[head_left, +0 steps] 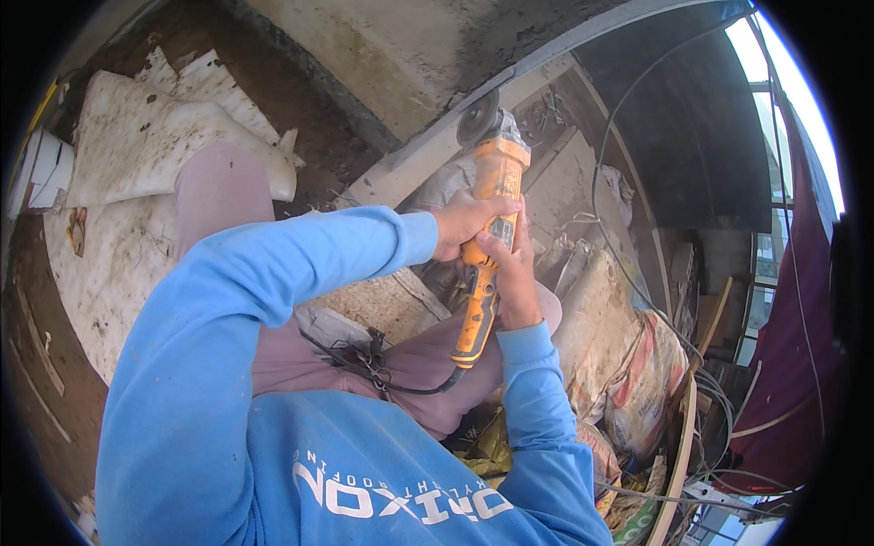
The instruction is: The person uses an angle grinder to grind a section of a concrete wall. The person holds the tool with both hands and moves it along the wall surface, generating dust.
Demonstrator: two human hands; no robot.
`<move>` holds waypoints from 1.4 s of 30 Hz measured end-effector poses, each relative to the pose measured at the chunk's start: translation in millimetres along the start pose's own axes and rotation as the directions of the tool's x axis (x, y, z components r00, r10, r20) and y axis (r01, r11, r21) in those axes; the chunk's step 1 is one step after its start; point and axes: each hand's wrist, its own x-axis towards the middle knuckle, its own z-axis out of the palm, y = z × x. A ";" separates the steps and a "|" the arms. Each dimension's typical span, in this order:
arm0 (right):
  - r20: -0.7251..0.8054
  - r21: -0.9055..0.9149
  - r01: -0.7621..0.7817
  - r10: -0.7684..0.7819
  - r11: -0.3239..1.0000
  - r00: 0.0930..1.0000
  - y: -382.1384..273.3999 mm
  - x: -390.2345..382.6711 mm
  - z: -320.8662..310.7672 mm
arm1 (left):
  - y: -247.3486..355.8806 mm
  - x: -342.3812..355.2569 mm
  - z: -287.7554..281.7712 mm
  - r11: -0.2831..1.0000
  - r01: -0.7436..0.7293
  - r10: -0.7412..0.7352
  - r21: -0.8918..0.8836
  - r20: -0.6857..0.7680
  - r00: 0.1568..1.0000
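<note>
A yellow and black angle grinder [499,173] is held in both hands, its disc end pointing away from me. My left hand [462,221] wraps round the body just behind the head. Behind it, my right hand [516,271] grips the middle of the tool, fingers closed. The grinding disc [479,119] is beside a pale concrete edge [428,156]; I cannot tell whether they touch. From the rear of the handle a black cord [428,391] runs across my lap.
Dirty white sheets [173,136] lie on the ground at the left. Filled sacks [637,382] and rubble are piled on the right, with a wooden strip [678,455] beside them. Loose cables [628,250] hang at the right, near a dark panel [683,136]. A concrete slab [382,55] stands ahead.
</note>
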 end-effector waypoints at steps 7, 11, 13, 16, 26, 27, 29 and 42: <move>-0.014 -0.054 0.022 -0.023 0.998 1.000 17.5 3.9 -8.3 | -14.8 6.2 -7.3 1.000 -0.008 0.008 -0.018 0.009 1.000; -0.023 -0.067 0.007 -0.008 0.998 1.000 16.8 2.5 -7.5 | -12.1 0.2 -5.4 1.000 0.011 -0.011 -0.016 0.011 1.000; -0.026 -0.071 -0.003 0.001 0.997 1.000 13.7 0.8 -5.7 | -6.7 -8.1 -0.6 0.998 0.001 0.002 -0.060 0.056 0.998; -0.014 -0.054 -0.028 0.028 0.998 1.000 3.6 -3.2 2.4 | -2.1 -16.1 -0.1 0.996 0.000 0.008 -0.090 0.084 0.996; -0.017 -0.045 -0.053 0.052 0.998 0.999 4.8 -3.6 1.6 | -0.5 -13.5 2.5 0.997 0.054 -0.054 -0.050 0.003 0.999; -0.011 -0.048 -0.041 0.041 0.998 0.999 4.9 -2.7 1.3 | -1.2 -11.9 2.2 0.998 0.040 -0.040 -0.051 -0.009 0.999; 0.000 -0.054 -0.017 0.017 0.998 1.000 5.2 -0.8 0.6 | -0.4 -10.4 4.0 0.999 0.013 -0.014 -0.052 -0.029 0.999; -0.030 -0.044 0.069 -0.070 0.997 0.997 1.9 7.9 0.3 | 11.2 -5.7 8.0 0.999 -0.019 0.020 -0.048 0.019 1.000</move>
